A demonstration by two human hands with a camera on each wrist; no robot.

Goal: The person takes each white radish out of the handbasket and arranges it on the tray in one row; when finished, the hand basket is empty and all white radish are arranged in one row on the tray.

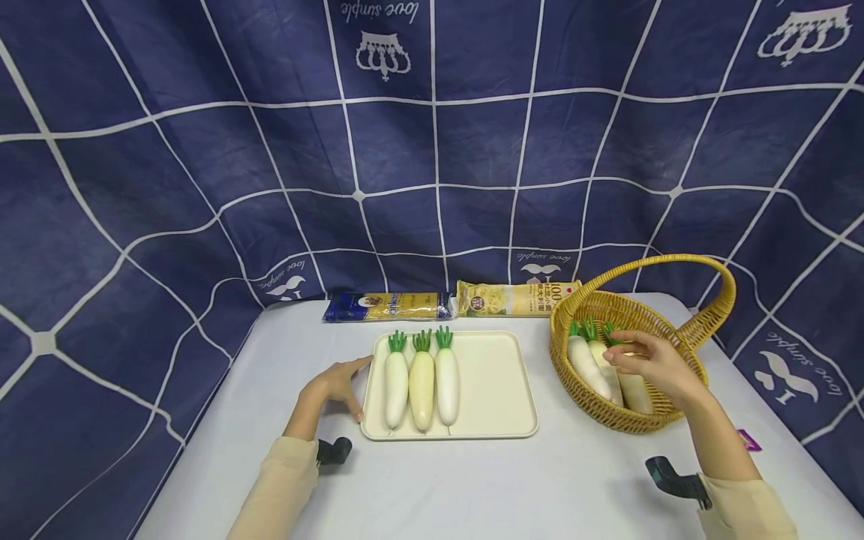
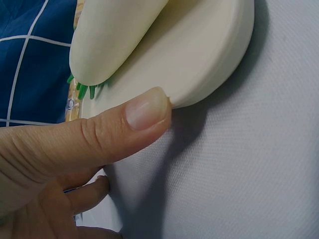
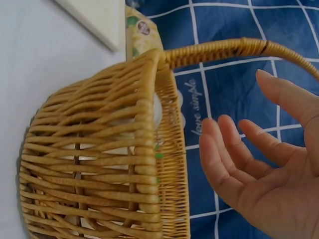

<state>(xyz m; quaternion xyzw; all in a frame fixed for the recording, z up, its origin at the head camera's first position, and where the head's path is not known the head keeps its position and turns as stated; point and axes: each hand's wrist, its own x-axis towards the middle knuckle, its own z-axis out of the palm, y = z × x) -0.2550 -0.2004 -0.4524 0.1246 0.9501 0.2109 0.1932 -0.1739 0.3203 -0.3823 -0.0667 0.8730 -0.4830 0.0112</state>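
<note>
Three white radishes (image 1: 422, 382) with green tops lie side by side on the left half of a cream tray (image 1: 493, 386). My left hand (image 1: 334, 384) is at the tray's left edge, thumb and fingers spread; in the left wrist view the thumb (image 2: 134, 117) touches or nearly touches the rim. Over a wicker basket (image 1: 580, 390) at the right hovers my right hand (image 1: 651, 365), its fingers loosely bent and nothing between them in the right wrist view. Inside the basket lie three more radishes (image 1: 589, 369), the rightmost partly hidden by that hand.
Behind the tray lie a blue-and-yellow pasta packet (image 1: 388, 306) and a yellow noodle packet (image 1: 513, 298). The basket's tall handle (image 1: 715, 300) arches up beside the right hand. A small purple packet (image 1: 748, 440) sits near the table's right edge. A blue checked cloth (image 1: 472, 150) hangs behind.
</note>
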